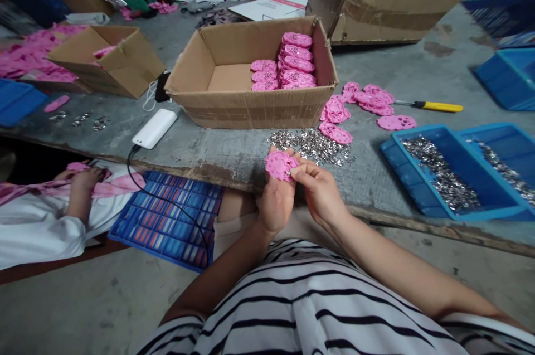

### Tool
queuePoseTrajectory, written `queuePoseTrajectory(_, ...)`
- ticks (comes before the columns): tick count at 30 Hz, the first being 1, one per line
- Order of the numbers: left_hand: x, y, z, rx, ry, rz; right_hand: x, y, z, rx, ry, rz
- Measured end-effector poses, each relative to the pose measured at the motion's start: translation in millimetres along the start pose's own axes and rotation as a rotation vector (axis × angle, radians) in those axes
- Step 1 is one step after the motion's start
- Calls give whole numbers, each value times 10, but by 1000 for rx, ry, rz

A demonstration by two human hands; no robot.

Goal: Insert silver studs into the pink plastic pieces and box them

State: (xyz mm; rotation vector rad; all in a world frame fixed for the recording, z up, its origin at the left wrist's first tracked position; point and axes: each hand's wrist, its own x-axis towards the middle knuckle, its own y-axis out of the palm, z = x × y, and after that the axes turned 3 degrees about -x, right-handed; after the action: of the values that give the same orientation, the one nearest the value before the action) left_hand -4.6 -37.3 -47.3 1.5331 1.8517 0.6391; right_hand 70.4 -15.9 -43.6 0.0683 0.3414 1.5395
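Observation:
My left hand (276, 205) is closed around a pink flower-shaped plastic piece (279, 165), held up at the table's front edge. At the piece's right side, my right hand (320, 188) pinches a small silvery metal part (288, 173) against it; the fingertips partly hide this part. Just beyond the hands lies a loose heap of small metal parts (313, 144). Several more pink pieces (335, 110) rest on the table behind the heap. An open cardboard box (251, 108) holds stacked pink pieces (296, 62) on its right side.
Blue bins (451, 176) with metal parts stand at the right. A yellow-handled tool (438, 106) lies behind them. A white power bank (154, 129) with a black cable is left of the box. A co-worker's hands (86, 176) hold something pink at the far left, near a blue crate (167, 221).

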Motion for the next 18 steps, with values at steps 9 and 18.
queuePoseTrajectory(9,5,-21,18,-32,36,71,-28,22,7,95,40,30)
queuePoseTrajectory(18,4,2,28,14,13,-8,-33,50,-20,92,33,7)
